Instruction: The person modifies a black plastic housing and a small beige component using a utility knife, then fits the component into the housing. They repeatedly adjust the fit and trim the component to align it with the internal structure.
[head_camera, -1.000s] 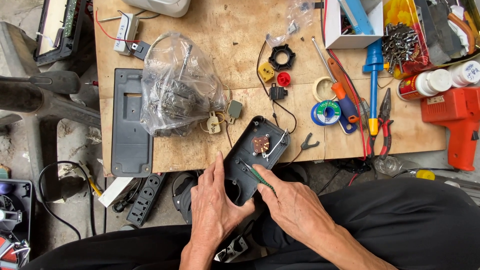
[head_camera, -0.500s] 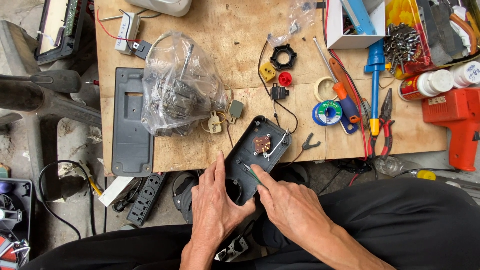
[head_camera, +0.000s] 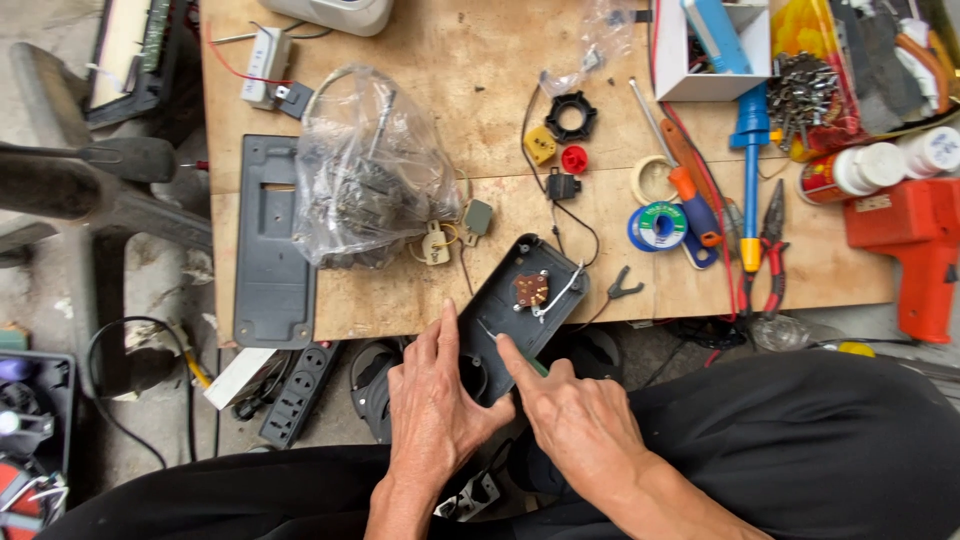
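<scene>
A dark grey plastic housing (head_camera: 500, 315) with a small brown circuit board (head_camera: 530, 290) inside lies over the near edge of the wooden bench (head_camera: 480, 120). My left hand (head_camera: 435, 410) grips the housing's lower end, thumb along its left side. My right hand (head_camera: 580, 425) holds a thin green-handled screwdriver (head_camera: 486, 330) under its outstretched index finger. The tool's tip rests inside the housing below the board. A white wire (head_camera: 562, 290) curls from the board to the housing's right edge.
A clear bag of parts (head_camera: 365, 180) and a grey plate (head_camera: 270, 240) lie to the left. Blue solder spool (head_camera: 657, 227), red pliers (head_camera: 770, 250), screwdrivers and a red drill (head_camera: 915, 240) sit to the right. A power strip (head_camera: 295, 395) lies on the floor.
My right index finger has stretched out along the screwdriver and pressed it lower into the housing. The left hand and the housing stay put.
</scene>
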